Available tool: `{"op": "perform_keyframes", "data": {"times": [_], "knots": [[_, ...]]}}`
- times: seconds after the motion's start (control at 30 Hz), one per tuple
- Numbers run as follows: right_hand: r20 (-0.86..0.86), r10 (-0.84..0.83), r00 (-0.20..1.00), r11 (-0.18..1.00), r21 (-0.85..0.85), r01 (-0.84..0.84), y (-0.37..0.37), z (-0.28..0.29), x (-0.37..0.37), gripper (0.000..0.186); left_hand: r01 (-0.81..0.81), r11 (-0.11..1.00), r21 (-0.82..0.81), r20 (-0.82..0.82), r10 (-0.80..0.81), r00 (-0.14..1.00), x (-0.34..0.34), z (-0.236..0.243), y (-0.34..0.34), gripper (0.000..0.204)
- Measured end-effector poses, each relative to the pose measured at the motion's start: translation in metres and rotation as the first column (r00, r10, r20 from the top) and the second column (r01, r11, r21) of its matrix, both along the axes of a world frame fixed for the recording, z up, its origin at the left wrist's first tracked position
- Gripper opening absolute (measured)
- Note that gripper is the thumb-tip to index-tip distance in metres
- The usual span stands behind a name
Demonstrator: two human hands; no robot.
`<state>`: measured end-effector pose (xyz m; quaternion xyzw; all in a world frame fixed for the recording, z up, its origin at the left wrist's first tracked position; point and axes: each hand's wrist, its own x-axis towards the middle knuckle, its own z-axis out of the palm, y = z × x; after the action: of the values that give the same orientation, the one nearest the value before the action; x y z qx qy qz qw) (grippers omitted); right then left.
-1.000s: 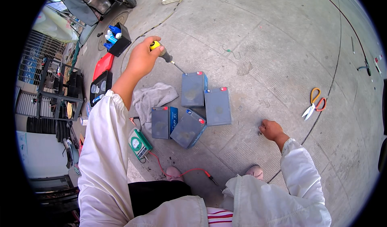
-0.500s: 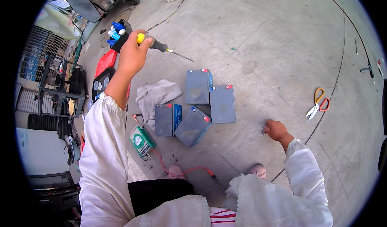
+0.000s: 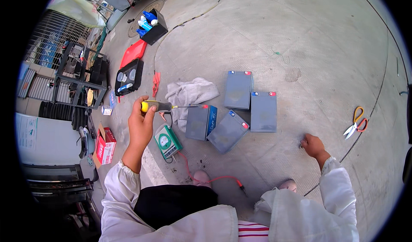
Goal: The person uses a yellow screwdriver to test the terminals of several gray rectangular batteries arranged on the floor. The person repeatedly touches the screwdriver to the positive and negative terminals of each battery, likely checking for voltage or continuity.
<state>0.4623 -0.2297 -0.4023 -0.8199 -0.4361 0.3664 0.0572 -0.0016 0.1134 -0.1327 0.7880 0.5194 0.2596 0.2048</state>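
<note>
My left hand point(image 3: 140, 124) is closed around the yellow and black handle of a screwdriver point(image 3: 163, 106). The shaft points right, its tip by the top edge of the leftmost battery point(image 3: 198, 127); I cannot tell whether they touch. Several grey batteries with red and blue terminals stand close together, among them a tilted near one point(image 3: 228, 131), a far one point(image 3: 238, 90) and a right one point(image 3: 263, 112). On the right, my right hand point(image 3: 313, 146) is closed low over the floor, with a small dark thing by its fingertips that I cannot make out.
A green meter point(image 3: 167, 141) with a red lead lies left of the batteries, beneath a grey cloth point(image 3: 189, 94). Scissors point(image 3: 355, 122) lie far right. At left are an open black case point(image 3: 128, 82), a bin of bottles point(image 3: 155, 35), a red box point(image 3: 105, 145) and a metal rack point(image 3: 79, 81).
My left hand has brought the screwdriver down and nearer, from beside the bottle bin to the leftmost battery. The whole view has shifted, with the floor things appearing further right. My right hand stays closed.
</note>
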Motion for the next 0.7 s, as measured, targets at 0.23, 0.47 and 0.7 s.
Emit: {"op": "perform_keyframes", "data": {"times": [0.23, 0.47, 0.7], "knots": [[0.026, -0.006, 1.000, 1.000, 0.019, 0.005, 0.000, -0.003, -0.002, 0.028, -0.012, 1.000, -0.012, 0.011, 0.012, 1.000, 0.001, -0.005, 0.000, 0.037], [0.045, 0.010, 0.999, 1.000, 0.025, -0.012, -0.003, -0.012, 0.000, 0.028, 0.006, 0.999, -0.050, 0.060, -0.003, 0.998, 0.000, -0.004, 0.000, 0.038], [0.047, 0.007, 0.999, 1.000, 0.028, -0.009, -0.001, -0.012, -0.002, 0.028, 0.006, 0.998, -0.065, 0.077, -0.001, 0.997, -0.004, -0.005, 0.000, 0.038]]}}
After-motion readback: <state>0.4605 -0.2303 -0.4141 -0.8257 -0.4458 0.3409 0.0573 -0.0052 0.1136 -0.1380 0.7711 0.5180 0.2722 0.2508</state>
